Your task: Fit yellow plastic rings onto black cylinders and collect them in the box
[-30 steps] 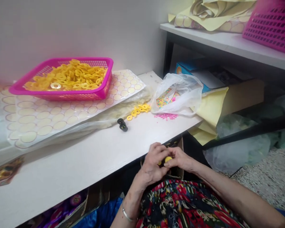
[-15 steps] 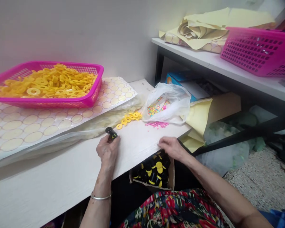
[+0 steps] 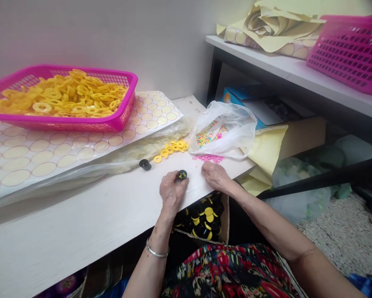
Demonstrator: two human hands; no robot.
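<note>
My left hand (image 3: 172, 192) is closed around a small black cup (image 3: 182, 175) just above or on the white table; yellow-green bits show inside its mouth. A second black cup (image 3: 145, 164) stands on the table to the left, apart from both hands. My right hand (image 3: 216, 177) is near the table's front edge, its fingers curled together; whatever they may hold is hidden. Just beyond it lie scattered small pink pieces (image 3: 209, 158), in front of a white plastic bag (image 3: 235, 124) with multicoloured beads (image 3: 207, 137). Several yellow rings (image 3: 170, 150) lie beside the bag.
A pink basket (image 3: 119, 121) of yellow rings sits on a sheet of round stickers (image 3: 44, 169). Below the table edge, a cardboard box (image 3: 224, 215) holds black-and-yellow pieces. A shelf (image 3: 285, 70) at right carries another pink basket (image 3: 347, 49) and rolled paper.
My left hand has moved right with a black cup, and the other cup now stands by itself on the table. My right hand has shifted slightly toward the pink pieces.
</note>
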